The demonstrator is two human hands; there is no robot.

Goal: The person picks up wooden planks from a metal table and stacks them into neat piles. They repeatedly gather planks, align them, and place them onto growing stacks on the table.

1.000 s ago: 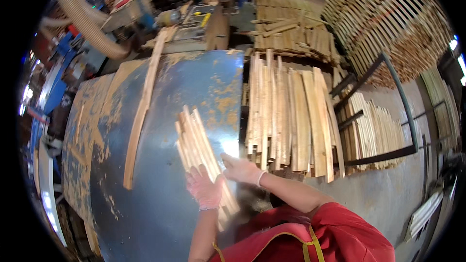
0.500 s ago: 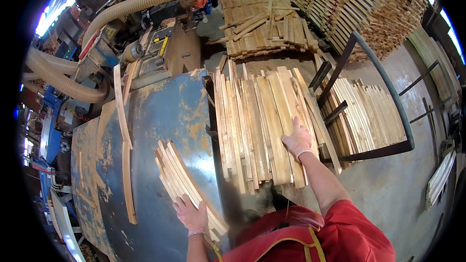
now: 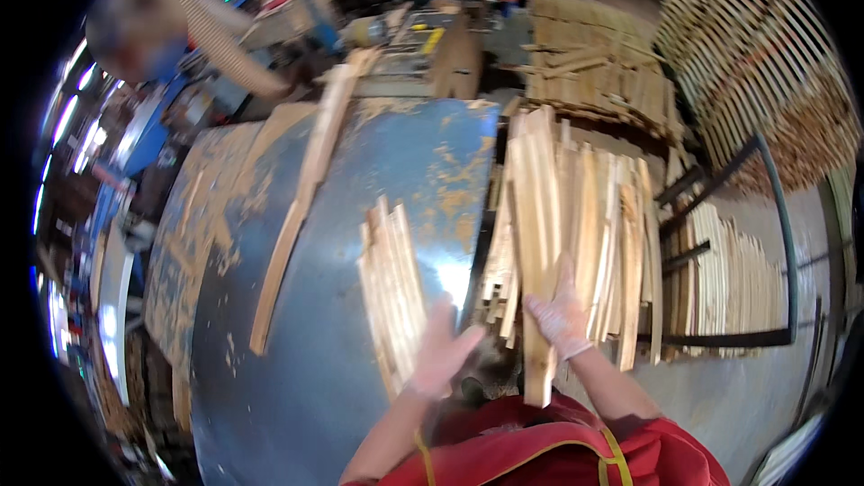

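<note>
My gloved right hand (image 3: 560, 317) is closed on the right edge of a few long wooden strips (image 3: 540, 207), thumb over the top one. They lie over the pile of loose wooden strips (image 3: 612, 234), with one end sticking out toward my body. My gloved left hand (image 3: 441, 351), smeared by motion, is at the table's right edge, thumb spread from the fingers and nothing seen in it. Beside it, a small bundle of pale wooden strips (image 3: 391, 279) lies on the blue metal table (image 3: 306, 324).
Two long strips (image 3: 310, 171) lie end to end on the table, leading to a machine (image 3: 441, 54) with a thick ribbed hose (image 3: 225, 45). A person (image 3: 135, 31) is at the far left. A metal frame (image 3: 792, 243) and stacked wood (image 3: 756, 63) stand right.
My view has swung left. My right hand has drawn a few strips from the pile toward me. My left hand has lifted off the small bundle and moved right.
</note>
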